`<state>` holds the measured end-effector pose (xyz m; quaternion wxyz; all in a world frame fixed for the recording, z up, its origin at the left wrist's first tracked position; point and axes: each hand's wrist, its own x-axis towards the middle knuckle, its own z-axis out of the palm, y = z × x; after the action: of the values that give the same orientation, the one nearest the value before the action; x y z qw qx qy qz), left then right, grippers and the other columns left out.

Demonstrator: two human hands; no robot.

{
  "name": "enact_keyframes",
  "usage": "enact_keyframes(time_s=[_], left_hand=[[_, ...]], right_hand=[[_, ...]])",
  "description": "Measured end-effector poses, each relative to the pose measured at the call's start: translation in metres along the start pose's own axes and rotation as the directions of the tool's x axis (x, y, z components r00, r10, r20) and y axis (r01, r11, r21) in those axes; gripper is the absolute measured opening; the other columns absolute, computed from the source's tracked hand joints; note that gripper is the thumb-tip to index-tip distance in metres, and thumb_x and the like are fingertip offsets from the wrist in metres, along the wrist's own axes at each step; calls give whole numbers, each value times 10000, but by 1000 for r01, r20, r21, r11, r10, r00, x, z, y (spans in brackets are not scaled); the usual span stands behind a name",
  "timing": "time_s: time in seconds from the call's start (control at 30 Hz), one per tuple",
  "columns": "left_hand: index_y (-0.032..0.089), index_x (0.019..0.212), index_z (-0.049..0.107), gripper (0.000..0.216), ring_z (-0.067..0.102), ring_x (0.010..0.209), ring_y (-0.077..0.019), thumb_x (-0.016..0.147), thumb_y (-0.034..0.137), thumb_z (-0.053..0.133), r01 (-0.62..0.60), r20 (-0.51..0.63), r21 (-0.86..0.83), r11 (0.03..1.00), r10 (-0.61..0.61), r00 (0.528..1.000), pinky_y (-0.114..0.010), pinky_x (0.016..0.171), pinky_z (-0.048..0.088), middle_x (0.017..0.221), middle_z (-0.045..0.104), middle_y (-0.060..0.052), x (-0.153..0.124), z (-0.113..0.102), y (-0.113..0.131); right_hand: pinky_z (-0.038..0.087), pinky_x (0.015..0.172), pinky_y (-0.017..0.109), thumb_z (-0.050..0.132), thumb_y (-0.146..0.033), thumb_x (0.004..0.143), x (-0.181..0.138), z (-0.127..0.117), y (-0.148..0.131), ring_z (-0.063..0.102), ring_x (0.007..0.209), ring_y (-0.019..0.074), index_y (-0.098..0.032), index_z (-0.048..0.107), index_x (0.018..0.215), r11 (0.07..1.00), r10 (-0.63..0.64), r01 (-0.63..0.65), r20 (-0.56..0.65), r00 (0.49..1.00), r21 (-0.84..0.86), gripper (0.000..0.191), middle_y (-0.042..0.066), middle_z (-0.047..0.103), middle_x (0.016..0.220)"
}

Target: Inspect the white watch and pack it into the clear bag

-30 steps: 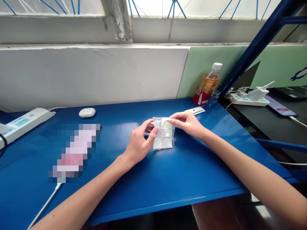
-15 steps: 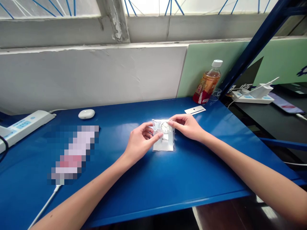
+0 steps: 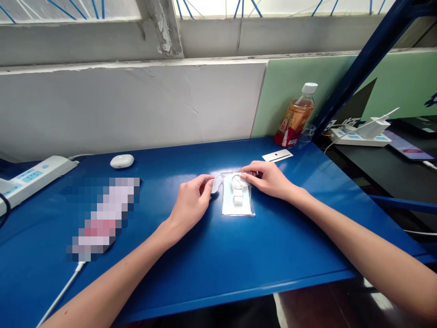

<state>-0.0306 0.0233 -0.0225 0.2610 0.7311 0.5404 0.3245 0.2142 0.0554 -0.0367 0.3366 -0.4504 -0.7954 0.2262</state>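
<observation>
A clear plastic packet [image 3: 244, 207] lies on the blue table in front of me. Inside it show a white backing, a round white coil-like part [image 3: 236, 181] and a small white block [image 3: 238, 198]. My right hand [image 3: 268, 178] pinches the packet's upper right corner between thumb and fingers. Just left of the packet, my left hand [image 3: 194, 196] is closed on a small, pale, rounded flat piece [image 3: 216, 184]. Its kind cannot be made out, and the fingertips cover part of it. Whether this piece touches the packet's upper left edge is unclear.
On the blue table [image 3: 191, 273] lie a white earbud case [image 3: 122, 161], a blurred-out phone-like object [image 3: 112, 205] with a cable, and a white card [image 3: 277, 155]. A drink bottle [image 3: 295, 116] stands at the back right; a power strip [image 3: 36, 180] sits far left.
My left hand has drawn left off the packet with the small pale piece in its fingers. The packet has shifted slightly right and shows more fully. My right hand stays at its corner.
</observation>
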Motion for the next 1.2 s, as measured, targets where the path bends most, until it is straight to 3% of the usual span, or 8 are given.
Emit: enact_keyframes(time_s=[0.17, 0.33, 0.47, 0.57, 0.7, 0.83, 1.07, 1.2], left_hand=[[180, 980, 725, 268, 644, 778, -248, 937, 301, 490, -163, 65, 290, 943, 151, 986, -361, 695, 502, 886, 733, -86, -2, 0, -7], [150, 1037, 698, 282, 594, 966, -293, 968, 269, 452, -211, 91, 347, 914, 191, 977, -430, 828, 514, 998, 680, -129, -1, 1, -14], [121, 1154, 653, 305, 552, 1120, -314, 965, 261, 459, -203, 59, 392, 897, 196, 979, -473, 966, 480, 1154, 627, -160, 0, 2, -15], [116, 1343, 526, 406, 475, 1298, -309, 993, 292, 420, -229, 53, 336, 914, 225, 973, -485, 1084, 408, 1365, 537, -178, -2, 3, -13], [151, 1525, 290, 678, 225, 1494, -320, 978, 509, 470, -360, 288, 271, 893, 282, 915, -503, 1185, 274, 1605, 276, -175, -5, 3, -9], [135, 1549, 257, 772, 187, 1507, -317, 961, 593, 460, -411, 407, 282, 867, 280, 870, -500, 1196, 244, 1611, 265, -182, -4, -1, -9], [189, 1554, 277, 914, 336, 1446, -355, 842, 642, 629, -447, 472, 241, 861, 299, 829, -497, 1155, 323, 1582, 333, -181, 1, -15, -12], [188, 1549, 290, 956, 334, 1444, -367, 809, 676, 648, -428, 443, 245, 870, 292, 848, -516, 1151, 327, 1579, 333, -192, 2, -12, -13]], right_hand=[[472, 720, 354, 590, -366, 937, -4, 6, 4, 607, 805, 216, -211, 768, 997, 983, -62, 65, 25, 998, -172, 243, 79, 703, 887], [520, 751, 380, 598, -356, 934, -6, 9, 2, 627, 872, 238, -200, 771, 963, 958, -140, 125, -40, 989, -256, 235, 108, 680, 979], [531, 872, 436, 556, -364, 955, -8, 1, -14, 638, 1007, 279, -175, 725, 1103, 910, -243, 215, -37, 969, -354, 293, 141, 695, 1130], [511, 970, 487, 607, -536, 891, -15, -5, -25, 613, 1139, 336, -135, 651, 1251, 886, -239, 277, 146, 960, -372, 541, 181, 674, 1234], [386, 1117, 570, 639, -643, 816, -21, -7, -20, 410, 1396, 401, -86, 458, 1453, 886, -192, 293, 291, 937, -360, 866, 246, 482, 1474], [354, 1144, 561, 652, -563, 841, -21, -7, -7, 335, 1446, 385, -111, 374, 1510, 927, -155, 250, 321, 934, -280, 854, 236, 385, 1545], [379, 1129, 559, 601, -422, 910, -25, -6, -10, 389, 1421, 358, -151, 419, 1486, 920, -230, 301, 275, 934, -250, 662, 211, 461, 1502], [366, 1139, 558, 637, -557, 857, -26, -7, -13, 362, 1433, 376, -96, 352, 1517, 923, -196, 290, 338, 920, -255, 854, 243, 396, 1537]])
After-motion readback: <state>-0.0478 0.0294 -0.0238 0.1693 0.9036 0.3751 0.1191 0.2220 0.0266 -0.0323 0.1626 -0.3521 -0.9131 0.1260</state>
